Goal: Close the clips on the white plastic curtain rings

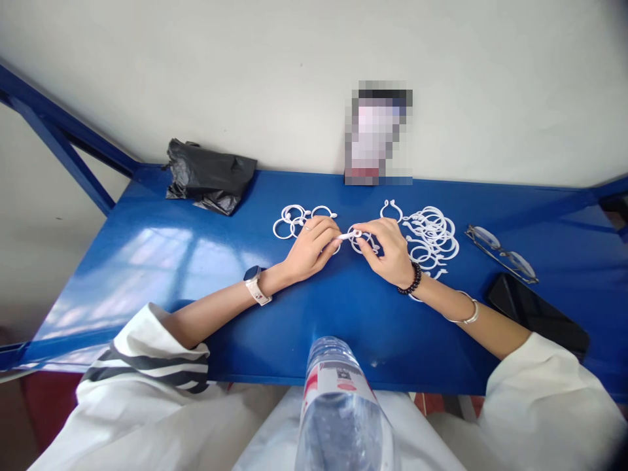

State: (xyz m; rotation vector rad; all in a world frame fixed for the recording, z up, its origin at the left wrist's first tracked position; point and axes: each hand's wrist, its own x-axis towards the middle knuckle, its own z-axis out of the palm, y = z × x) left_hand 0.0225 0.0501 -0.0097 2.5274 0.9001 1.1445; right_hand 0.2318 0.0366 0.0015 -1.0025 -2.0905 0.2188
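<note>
Left hand (311, 247) and right hand (387, 248) pinch one white ring (354, 234) between fingertips, ring bridging both hands above table (343, 307). Grip close to ring's gap; apply even pressure. Small ring group (294, 219) beyond left hand; ring pile (432, 239) just right of right hand.

A plain workshop bench for small assembly work

Blue metal tabletop (147, 261) against a bare white wall (294, 65); piles of white plastic rings (434, 239) at 12 and 1 o'clock.
</note>
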